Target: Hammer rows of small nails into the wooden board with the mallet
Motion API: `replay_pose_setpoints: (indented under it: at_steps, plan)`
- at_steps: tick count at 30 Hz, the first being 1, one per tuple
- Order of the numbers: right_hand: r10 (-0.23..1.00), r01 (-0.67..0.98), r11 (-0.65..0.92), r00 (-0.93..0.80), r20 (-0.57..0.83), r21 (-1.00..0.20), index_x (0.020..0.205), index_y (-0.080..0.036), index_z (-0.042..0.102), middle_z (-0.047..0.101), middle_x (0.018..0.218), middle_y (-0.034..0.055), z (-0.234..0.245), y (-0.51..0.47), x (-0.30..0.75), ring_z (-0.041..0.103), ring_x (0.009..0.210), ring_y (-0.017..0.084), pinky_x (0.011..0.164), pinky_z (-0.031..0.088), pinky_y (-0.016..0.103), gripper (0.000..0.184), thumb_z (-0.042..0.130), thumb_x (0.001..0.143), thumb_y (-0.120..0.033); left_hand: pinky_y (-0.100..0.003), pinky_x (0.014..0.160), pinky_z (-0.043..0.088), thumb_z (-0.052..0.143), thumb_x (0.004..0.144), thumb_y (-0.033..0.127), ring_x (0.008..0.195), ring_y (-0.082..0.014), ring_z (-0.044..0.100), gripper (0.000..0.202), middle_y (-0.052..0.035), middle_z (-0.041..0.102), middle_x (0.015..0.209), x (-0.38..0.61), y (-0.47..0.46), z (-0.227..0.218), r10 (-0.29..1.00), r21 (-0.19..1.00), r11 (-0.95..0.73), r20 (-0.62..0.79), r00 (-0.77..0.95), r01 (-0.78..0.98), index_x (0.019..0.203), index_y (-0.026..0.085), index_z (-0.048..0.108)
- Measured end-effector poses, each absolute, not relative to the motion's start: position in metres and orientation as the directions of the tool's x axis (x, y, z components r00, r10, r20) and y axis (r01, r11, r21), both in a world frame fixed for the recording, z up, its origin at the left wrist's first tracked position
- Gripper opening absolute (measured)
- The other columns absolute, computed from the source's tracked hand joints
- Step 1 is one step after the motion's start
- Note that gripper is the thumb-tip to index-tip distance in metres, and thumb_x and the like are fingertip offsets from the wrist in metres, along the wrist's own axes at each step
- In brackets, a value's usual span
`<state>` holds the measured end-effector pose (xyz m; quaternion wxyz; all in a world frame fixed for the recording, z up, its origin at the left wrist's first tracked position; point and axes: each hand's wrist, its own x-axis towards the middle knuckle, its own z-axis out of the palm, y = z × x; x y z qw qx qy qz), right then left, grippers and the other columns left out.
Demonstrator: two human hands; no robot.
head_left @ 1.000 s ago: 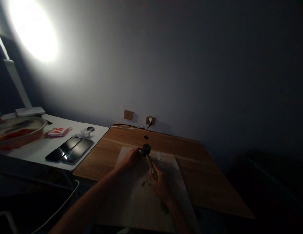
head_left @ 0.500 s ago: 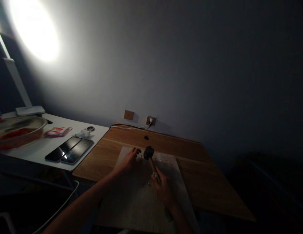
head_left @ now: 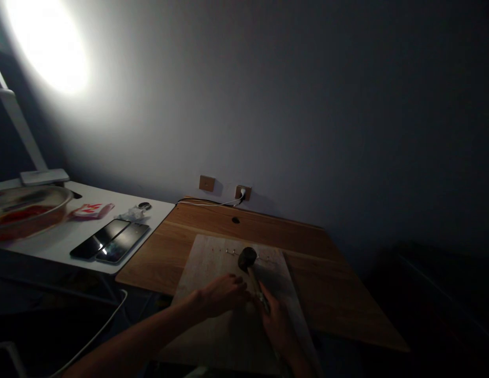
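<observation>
My right hand (head_left: 276, 317) is wrapped round the handle of a mallet (head_left: 248, 258) with a dark, round head and a wooden shaft. The mallet head is over the far part of a pale wooden board (head_left: 205, 273). My left hand (head_left: 225, 294) is low over the board, beside the mallet's handle, with its fingers bent together; whatever is at the fingertips is hidden. Along the board's far side, several small shiny pieces of metal (head_left: 233, 252), like nails or hooks, form a row on both sides of the mallet head.
Under the board is a brown wooden table (head_left: 331, 294). To the left, a white table (head_left: 161, 212) bears two phones (head_left: 124, 242), a clear plastic bag (head_left: 132, 214), a red-and-white packet (head_left: 92, 211), a large bowl (head_left: 51, 210) and a lamp (head_left: 25, 131). Cables run to a wall socket (head_left: 243, 192).
My left hand has come from the far side of the board nearer to me and to the right, uncovering some small metal pieces. The mallet has shifted slightly right and nearer.
</observation>
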<state>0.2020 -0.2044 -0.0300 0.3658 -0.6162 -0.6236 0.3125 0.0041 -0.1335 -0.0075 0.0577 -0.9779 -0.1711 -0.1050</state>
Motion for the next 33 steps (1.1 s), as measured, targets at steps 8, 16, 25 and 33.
replay_pose_setpoints:
  at_steps: [8, 16, 25, 33]
  plan:
    - [0.996, 0.489, -0.009, 0.084, 0.037, -0.872, 0.144, -0.007, 0.061, 0.074, 0.130, 0.0194, -0.047, -0.204, 0.205, 0.068, 0.124, 0.035, 0.108, 0.051, 0.046, 0.080, 0.053, 0.091, -0.066, -0.025, 0.078, 0.050, 0.060, 0.081, 0.002, 0.086, -0.0175, 0.070, 0.023, -0.0040, 0.076, 0.092, -0.046, -0.060, -0.019, 0.870, 0.602, -0.489, 0.391, 0.301, 0.631, 0.090, 0.018, 0.073]
    - [0.995, 0.474, 0.036, 0.064, 0.075, -0.880, 0.140, -0.015, 0.066, 0.075, 0.130, 0.0142, -0.041, -0.205, 0.204, 0.070, 0.121, 0.033, 0.107, 0.052, 0.046, 0.064, 0.054, 0.094, -0.057, -0.024, 0.071, 0.048, 0.058, 0.081, 0.007, 0.078, -0.0170, 0.070, 0.023, -0.0033, 0.078, 0.087, -0.055, -0.045, -0.032, 0.940, 0.681, -0.338, 0.281, 0.195, 0.650, 0.090, 0.019, 0.076]
    - [0.990, 0.473, 0.054, 0.087, 0.108, -0.879, 0.137, -0.014, 0.069, 0.076, 0.126, 0.0152, -0.039, -0.206, 0.201, 0.069, 0.122, 0.036, 0.106, 0.053, 0.048, 0.066, 0.058, 0.091, -0.060, -0.024, 0.074, 0.050, 0.058, 0.080, 0.006, 0.080, -0.0171, 0.069, 0.023, -0.0041, 0.076, 0.090, -0.056, -0.044, -0.037, 0.912, 0.653, -0.409, 0.318, 0.259, 0.638, 0.091, 0.019, 0.074]
    - [0.992, 0.526, 0.116, -0.022, 0.124, -0.842, 0.140, -0.009, 0.065, 0.076, 0.124, 0.0161, -0.013, -0.186, 0.173, 0.073, 0.115, 0.032, 0.101, 0.055, 0.042, 0.062, 0.055, 0.094, -0.048, -0.025, 0.075, 0.053, 0.058, 0.081, 0.006, 0.081, -0.0185, 0.072, 0.030, -0.0052, 0.078, 0.091, -0.054, -0.040, -0.043, 0.910, 0.664, -0.414, 0.323, 0.260, 0.622, 0.105, 0.018, 0.072]
